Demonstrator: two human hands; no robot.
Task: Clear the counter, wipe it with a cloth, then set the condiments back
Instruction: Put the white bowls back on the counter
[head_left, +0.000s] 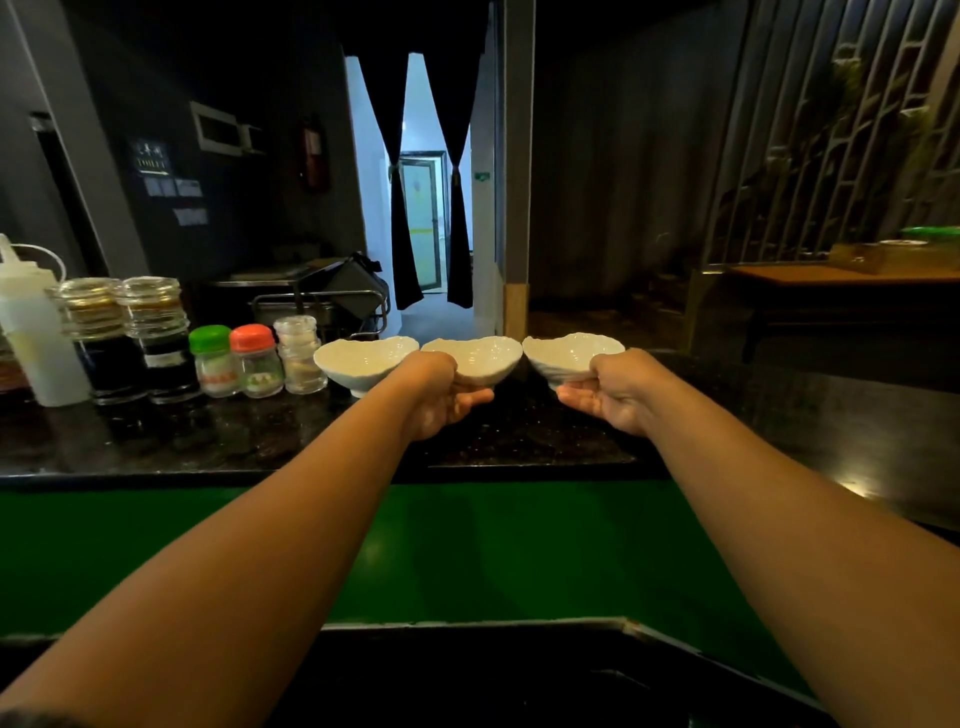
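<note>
Three small white bowls stand in a row at the far edge of the black stone counter (519, 436). My left hand (441, 397) grips the middle bowl (480, 358) from below. My right hand (613, 397) grips the right bowl (569, 356) the same way. The left bowl (361, 361) sits untouched beside my left wrist. Further left stand a clear shaker (300, 356), an orange-capped jar (257, 361), a green-capped jar (213, 361), two dark sauce jars (156, 343) (104, 343) and a squeeze bottle (36, 332).
A green ledge (467, 551) runs below the counter's near edge. Behind the counter is a metal rack (322, 301) and a curtained doorway (423, 208). A wooden table (841, 280) stands at the far right.
</note>
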